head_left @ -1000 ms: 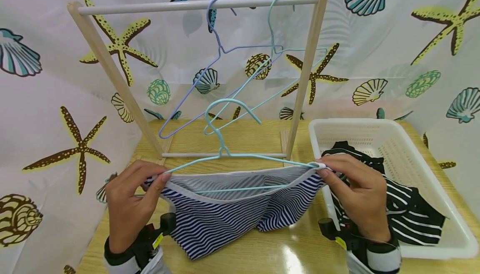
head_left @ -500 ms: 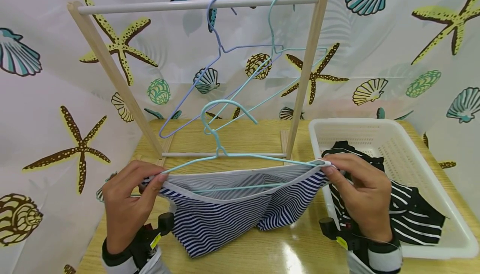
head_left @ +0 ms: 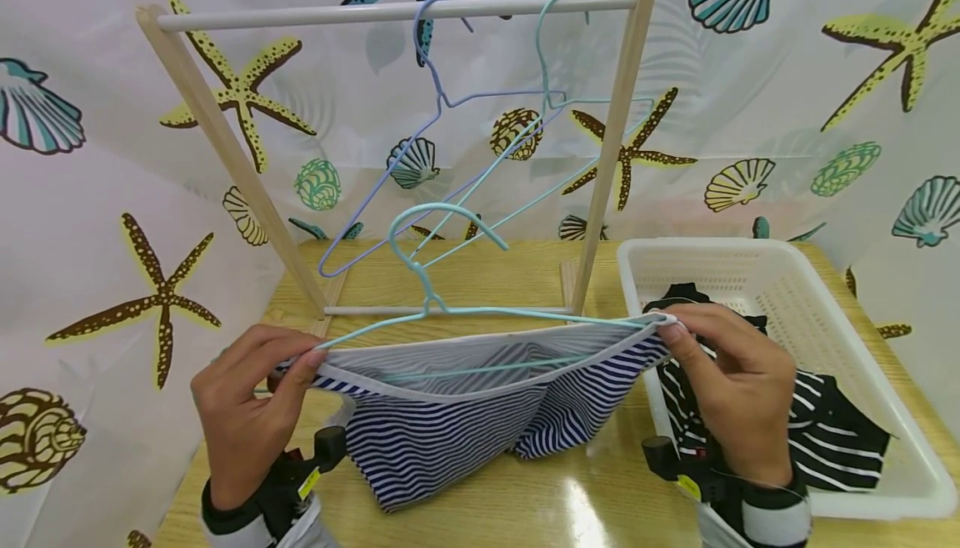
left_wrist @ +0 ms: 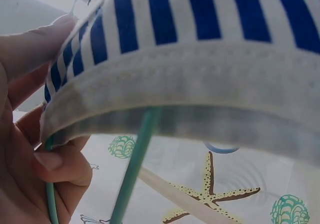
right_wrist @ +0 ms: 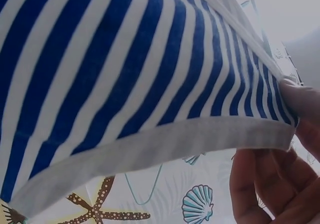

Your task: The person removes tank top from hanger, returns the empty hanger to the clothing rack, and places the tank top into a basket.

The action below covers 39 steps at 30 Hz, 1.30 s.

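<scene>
A light-blue clothes hanger [head_left: 491,311] lies along the wide opening of a navy-and-white striped garment [head_left: 450,439] with white trim, its hook standing above. Inside the opening, the hanger's lower bar shows. My left hand [head_left: 251,402] pinches the garment's left top corner together with the hanger's left end. At the opposite corner, my right hand [head_left: 738,385] pinches the white trim around the hanger's right end. Between my hands the top edge is stretched, and the cloth hangs over the table. In the left wrist view, the bar [left_wrist: 132,171] comes out below a trimmed edge.
A wooden rack [head_left: 626,131] stands behind, with a purple hanger [head_left: 375,185] and a pale-green hanger [head_left: 543,64] on its rail. To the right, a white basket [head_left: 832,314] holds black-and-white striped clothes [head_left: 832,439]. A patterned curtain [head_left: 795,106] backs the table [head_left: 487,523].
My hands have drawn slightly apart, left hand leftward and right hand rightward, pulling the garment's top edge wider. The held hanger's hook has shifted left and a little lower.
</scene>
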### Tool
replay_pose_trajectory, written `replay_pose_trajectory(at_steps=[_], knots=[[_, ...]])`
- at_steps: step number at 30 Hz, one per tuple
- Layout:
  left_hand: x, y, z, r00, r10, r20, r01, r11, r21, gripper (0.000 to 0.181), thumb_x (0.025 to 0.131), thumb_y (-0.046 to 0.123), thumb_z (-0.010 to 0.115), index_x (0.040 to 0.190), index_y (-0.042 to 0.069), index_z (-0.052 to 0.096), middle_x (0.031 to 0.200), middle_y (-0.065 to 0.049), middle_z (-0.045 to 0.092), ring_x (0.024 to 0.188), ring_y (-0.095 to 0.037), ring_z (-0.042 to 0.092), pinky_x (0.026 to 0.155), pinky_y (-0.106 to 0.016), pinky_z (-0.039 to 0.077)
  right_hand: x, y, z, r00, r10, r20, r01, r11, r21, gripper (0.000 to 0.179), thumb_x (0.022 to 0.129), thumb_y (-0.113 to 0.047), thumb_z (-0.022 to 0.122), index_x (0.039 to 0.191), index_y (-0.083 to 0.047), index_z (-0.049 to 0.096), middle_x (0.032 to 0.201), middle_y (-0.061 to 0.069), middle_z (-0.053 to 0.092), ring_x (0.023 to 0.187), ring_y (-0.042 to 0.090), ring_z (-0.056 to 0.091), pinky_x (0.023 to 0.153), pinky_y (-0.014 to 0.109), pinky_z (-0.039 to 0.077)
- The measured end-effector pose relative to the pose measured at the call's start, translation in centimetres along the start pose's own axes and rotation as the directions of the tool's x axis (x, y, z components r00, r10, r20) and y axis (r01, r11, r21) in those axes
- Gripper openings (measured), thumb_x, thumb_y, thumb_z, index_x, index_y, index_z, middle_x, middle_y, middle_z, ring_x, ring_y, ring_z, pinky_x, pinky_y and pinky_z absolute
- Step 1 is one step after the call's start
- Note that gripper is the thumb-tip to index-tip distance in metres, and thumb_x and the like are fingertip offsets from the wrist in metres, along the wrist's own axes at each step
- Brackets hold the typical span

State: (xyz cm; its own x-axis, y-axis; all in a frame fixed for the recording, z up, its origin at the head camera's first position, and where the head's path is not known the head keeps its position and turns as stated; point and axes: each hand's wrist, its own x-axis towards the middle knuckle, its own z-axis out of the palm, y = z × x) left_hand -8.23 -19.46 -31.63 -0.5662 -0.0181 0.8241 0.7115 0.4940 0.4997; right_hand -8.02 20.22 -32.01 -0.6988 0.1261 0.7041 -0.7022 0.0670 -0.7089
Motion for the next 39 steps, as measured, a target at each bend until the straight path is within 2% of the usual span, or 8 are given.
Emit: replay_pose_trajectory(at_steps=[9,17,26,30,34,39], knots=[[0.17,0.01,-0.04,0.998,0.010,-0.057,-0.011,1.000,-0.028,0.021,0.086,0.010,0.073,0.079,-0.010,0.072,0.078,-0.017,0.065,0.062,-0.002,0.048,0.054,-0.013,0.034,0.19,-0.21,-0.31,0.998,0.028,-0.063,-0.034,0.995,-0.096,0.014,0.079,0.025,0.060,0.091,0.022,0.065,0.096,0.012,0.070,0.089,0.019,0.064,0.076,0.017,0.050],[0.50,0.35,0.08,0.991,0.007,-0.137,-0.014,0.999,-0.050,0.022,0.084,0.007,0.075,0.076,-0.013,0.071,0.077,-0.019,0.062,0.068,-0.006,0.049,0.058,-0.013,0.035,0.01,-0.17,-0.77,0.994,0.036,-0.101,-0.039,0.999,-0.028,0.014,0.079,0.024,0.061,0.092,0.024,0.064,0.094,0.016,0.070,0.087,0.019,0.065,0.074,0.017,0.051],[0.53,0.09,0.01,0.982,-0.041,-0.187,0.031,0.998,-0.058,0.016,0.083,-0.001,0.073,0.075,-0.015,0.070,0.076,-0.014,0.063,0.064,-0.005,0.043,0.054,-0.013,0.028,0.03,-0.16,-0.83,0.994,0.029,-0.108,-0.033,0.999,-0.042,0.013,0.079,0.023,0.062,0.091,0.024,0.064,0.094,0.017,0.070,0.085,0.018,0.065,0.071,0.017,0.051],[0.50,0.00,-0.05,0.974,-0.067,-0.217,0.037,0.989,-0.143,0.009,0.082,-0.008,0.069,0.076,-0.015,0.070,0.077,-0.015,0.064,0.063,-0.006,0.049,0.054,-0.014,0.033,0.14,-0.09,-0.73,0.994,0.029,-0.103,-0.031,0.999,-0.016,0.013,0.078,0.024,0.062,0.091,0.023,0.064,0.093,0.017,0.070,0.087,0.019,0.064,0.073,0.018,0.051],[0.52,-0.01,-0.02,0.973,-0.075,-0.220,0.028,0.978,-0.209,0.008,0.082,-0.010,0.068,0.077,-0.016,0.070,0.077,-0.015,0.065,0.064,-0.008,0.054,0.056,-0.015,0.038,0.25,-0.19,-0.58,0.994,0.039,-0.105,-0.043,0.999,-0.032,0.014,0.079,0.025,0.061,0.091,0.022,0.065,0.093,0.015,0.070,0.087,0.019,0.064,0.075,0.017,0.051],[0.51,-0.06,0.04,0.977,-0.073,-0.202,0.031,0.979,-0.203,0.011,0.082,-0.009,0.069,0.075,-0.018,0.068,0.079,-0.013,0.066,0.066,-0.008,0.055,0.059,-0.015,0.039,0.20,-0.06,-0.50,0.995,0.051,-0.085,-0.056,0.997,-0.053,0.014,0.078,0.026,0.060,0.092,0.023,0.064,0.095,0.013,0.070,0.089,0.019,0.064,0.076,0.018,0.051]])
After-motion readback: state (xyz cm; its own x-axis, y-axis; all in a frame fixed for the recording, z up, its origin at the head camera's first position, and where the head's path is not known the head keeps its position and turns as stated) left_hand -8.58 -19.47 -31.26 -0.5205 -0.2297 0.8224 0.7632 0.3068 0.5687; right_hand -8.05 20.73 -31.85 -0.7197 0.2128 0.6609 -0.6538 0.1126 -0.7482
